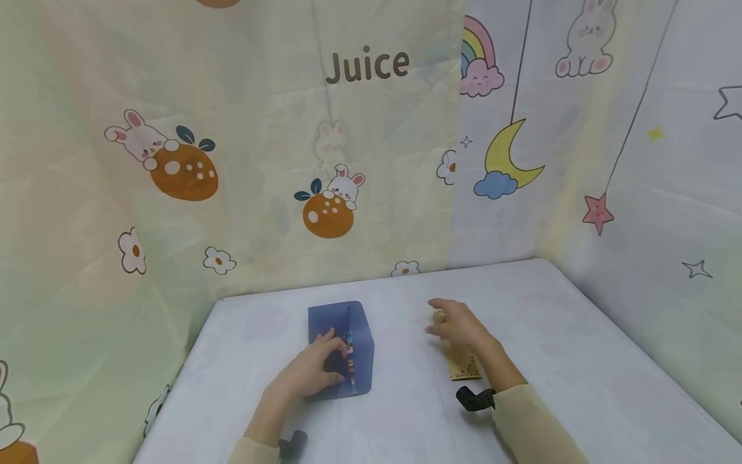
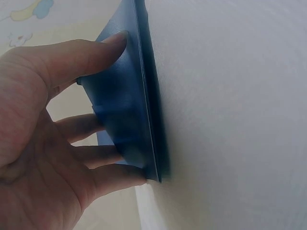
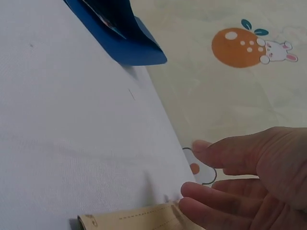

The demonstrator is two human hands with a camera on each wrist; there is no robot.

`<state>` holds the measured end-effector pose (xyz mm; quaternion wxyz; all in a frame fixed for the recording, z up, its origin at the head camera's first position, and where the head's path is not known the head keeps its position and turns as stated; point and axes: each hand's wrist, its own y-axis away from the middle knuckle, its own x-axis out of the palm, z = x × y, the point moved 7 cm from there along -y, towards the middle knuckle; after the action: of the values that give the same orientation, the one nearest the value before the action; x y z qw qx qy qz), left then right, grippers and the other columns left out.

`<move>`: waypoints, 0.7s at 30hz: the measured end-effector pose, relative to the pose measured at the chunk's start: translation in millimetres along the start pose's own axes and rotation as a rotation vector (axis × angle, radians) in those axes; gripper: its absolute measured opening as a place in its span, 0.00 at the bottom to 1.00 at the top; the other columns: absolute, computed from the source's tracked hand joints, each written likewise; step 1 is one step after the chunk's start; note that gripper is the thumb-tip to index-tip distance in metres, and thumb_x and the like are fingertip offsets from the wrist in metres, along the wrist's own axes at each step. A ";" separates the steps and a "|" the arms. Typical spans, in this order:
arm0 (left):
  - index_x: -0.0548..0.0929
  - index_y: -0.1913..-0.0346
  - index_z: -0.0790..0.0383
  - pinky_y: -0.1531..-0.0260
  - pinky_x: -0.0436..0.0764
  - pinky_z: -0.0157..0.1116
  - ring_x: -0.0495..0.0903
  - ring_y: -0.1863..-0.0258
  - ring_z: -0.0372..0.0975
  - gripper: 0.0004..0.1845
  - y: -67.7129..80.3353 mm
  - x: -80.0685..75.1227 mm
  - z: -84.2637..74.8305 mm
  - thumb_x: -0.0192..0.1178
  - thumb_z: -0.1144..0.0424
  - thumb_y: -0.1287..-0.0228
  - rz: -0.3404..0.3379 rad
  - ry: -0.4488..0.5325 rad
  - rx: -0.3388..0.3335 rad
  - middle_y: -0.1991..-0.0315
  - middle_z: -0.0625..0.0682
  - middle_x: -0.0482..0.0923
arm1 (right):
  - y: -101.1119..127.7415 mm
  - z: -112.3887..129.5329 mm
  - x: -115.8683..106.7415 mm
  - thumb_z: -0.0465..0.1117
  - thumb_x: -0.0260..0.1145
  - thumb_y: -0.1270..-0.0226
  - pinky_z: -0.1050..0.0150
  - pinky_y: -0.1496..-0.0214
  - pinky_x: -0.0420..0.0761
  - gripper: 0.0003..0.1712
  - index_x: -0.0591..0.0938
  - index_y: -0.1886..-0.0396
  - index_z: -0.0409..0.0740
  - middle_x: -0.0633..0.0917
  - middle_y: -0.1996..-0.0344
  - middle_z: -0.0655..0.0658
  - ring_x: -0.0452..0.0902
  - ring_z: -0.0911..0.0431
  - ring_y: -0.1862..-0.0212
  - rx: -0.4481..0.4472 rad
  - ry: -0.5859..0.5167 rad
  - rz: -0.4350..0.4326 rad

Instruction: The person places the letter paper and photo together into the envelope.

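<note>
A blue envelope (image 1: pixel 363 351) lies on the table with its flap folded out to the right. A strip of colourful patterned contents (image 1: pixel 350 361) shows at its mouth. My left hand (image 1: pixel 313 366) rests on the envelope's front, thumb and fingers spread apart. In the left wrist view, the thumb lies on the blue face and the fingertips touch it lower down. My right hand (image 1: pixel 464 327) hovers over a tan printed paper piece (image 1: pixel 464 364), fingers loosely extended. The right wrist view shows this paper (image 3: pixel 139 218) below the fingertips, where contact is unclear.
The table (image 1: pixel 400 412) has a white cover. Printed fabric (image 1: pixel 261 161) with rabbits and oranges hangs along the back and sides. A black wrist strap (image 1: pixel 475 398) sits at the right wrist, and a dark one (image 1: pixel 294 444) at the left.
</note>
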<state>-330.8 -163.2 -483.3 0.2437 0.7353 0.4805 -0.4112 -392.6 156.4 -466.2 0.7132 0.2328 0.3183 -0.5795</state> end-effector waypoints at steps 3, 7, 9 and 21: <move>0.78 0.50 0.48 0.29 0.57 0.75 0.54 0.23 0.74 0.20 0.0 -0.5 -0.9 0.76 0.63 0.43 0.001 0.001 0.000 0.21 0.70 0.59 | 0.6 -5.3 -4.7 0.41 0.74 0.34 0.45 0.42 0.85 0.38 0.72 0.26 0.37 0.80 0.33 0.31 0.83 0.42 0.41 0.006 0.014 0.007; 0.78 0.50 0.47 0.29 0.57 0.75 0.54 0.23 0.74 0.20 -0.5 0.4 0.0 0.76 0.62 0.43 0.002 0.002 0.009 0.21 0.70 0.59 | 3.0 -10.2 -11.4 0.39 0.75 0.35 0.55 0.56 0.86 0.39 0.71 0.26 0.35 0.80 0.35 0.29 0.85 0.48 0.51 -0.003 0.010 0.016; 0.78 0.50 0.48 0.29 0.57 0.75 0.54 0.23 0.74 0.21 -1.0 1.1 0.6 0.76 0.62 0.43 0.002 0.000 0.018 0.21 0.71 0.59 | 4.7 -12.4 -14.6 0.38 0.75 0.35 0.54 0.54 0.86 0.39 0.71 0.26 0.34 0.79 0.34 0.28 0.86 0.47 0.49 -0.004 0.004 0.014; 0.78 0.49 0.49 0.29 0.57 0.75 0.54 0.23 0.74 0.21 0.4 -0.6 -0.6 0.75 0.63 0.42 0.002 0.003 0.014 0.21 0.70 0.58 | 11.2 -25.5 -29.2 0.47 0.78 0.39 0.32 0.37 0.78 0.45 0.71 0.26 0.35 0.79 0.34 0.29 0.74 0.30 0.33 0.085 0.212 0.023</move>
<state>-330.4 -163.3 -482.4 0.2383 0.7381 0.4772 -0.4132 -390.0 196.5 -463.0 0.6716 0.3265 0.3646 -0.5562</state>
